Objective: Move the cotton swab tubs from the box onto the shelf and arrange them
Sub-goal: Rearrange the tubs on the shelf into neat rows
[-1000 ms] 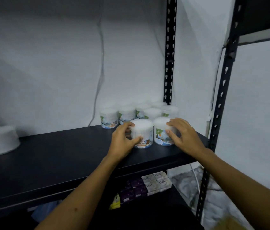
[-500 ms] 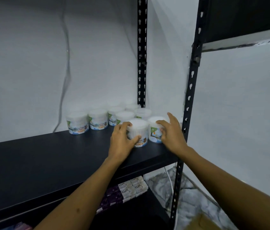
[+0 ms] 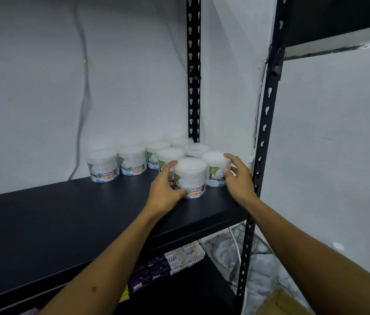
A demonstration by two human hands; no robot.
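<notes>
The fingers (image 3: 172, 165) of the left hand (image 3: 164, 193) curl round the left side of the front cotton swab tub (image 3: 191, 178), the thumb pressed low against its label and the fingertips reaching the rim of its lid. The right hand (image 3: 238, 178) has its fingers curled over the neighbouring tub (image 3: 215, 169), fingertips on the lid edge and the thumb against its side wall. Both tubs stand upright on the black shelf (image 3: 88, 219), near its right end and touching each other, the left-held one closer to the front edge. Behind them more tubs (image 3: 175, 153) cluster toward the back corner, and two further tubs (image 3: 118, 164) stand side by side to the left along the white wall (image 3: 43, 87). Black slotted uprights (image 3: 268, 123) frame the shelf at the right. On the lower shelf lie soap boxes (image 3: 181, 258) marked LUX. At the bottom right corner, on the marbled floor, part of a cardboard box (image 3: 279, 303) shows.
</notes>
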